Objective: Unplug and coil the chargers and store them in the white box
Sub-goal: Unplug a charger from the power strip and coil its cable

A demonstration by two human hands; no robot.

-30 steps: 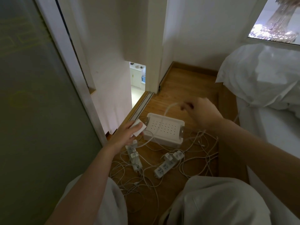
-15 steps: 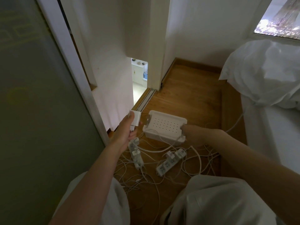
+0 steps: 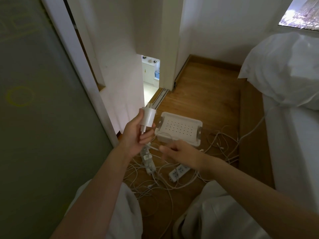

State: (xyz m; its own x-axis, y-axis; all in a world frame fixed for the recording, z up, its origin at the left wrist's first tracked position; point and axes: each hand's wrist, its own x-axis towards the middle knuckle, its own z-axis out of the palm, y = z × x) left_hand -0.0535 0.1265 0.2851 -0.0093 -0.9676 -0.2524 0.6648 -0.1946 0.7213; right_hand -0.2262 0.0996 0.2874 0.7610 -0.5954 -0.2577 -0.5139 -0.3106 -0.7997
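Observation:
My left hand (image 3: 136,133) holds a white charger (image 3: 148,118) upright above the floor, prongs up, its cable hanging from the bottom. My right hand (image 3: 181,153) pinches that white cable (image 3: 154,148) just below and right of the left hand. The white box (image 3: 179,128), with a dotted bottom and grey handles, lies on the wooden floor (image 3: 203,94) behind both hands. Two white power strips, one (image 3: 147,159) under my left hand with chargers plugged in and one (image 3: 178,171) under my right wrist, lie in a tangle of white cables (image 3: 222,145).
A bed with white bedding (image 3: 284,69) runs along the right. A grey sliding door (image 3: 34,118) and a white frame stand at the left. A gap by the door track opens to a lit room below. My knees in light trousers sit at the bottom.
My left hand has lifted the charger and turned it upright. My right hand moved from the box's near edge toward the left hand and now pinches the cable.

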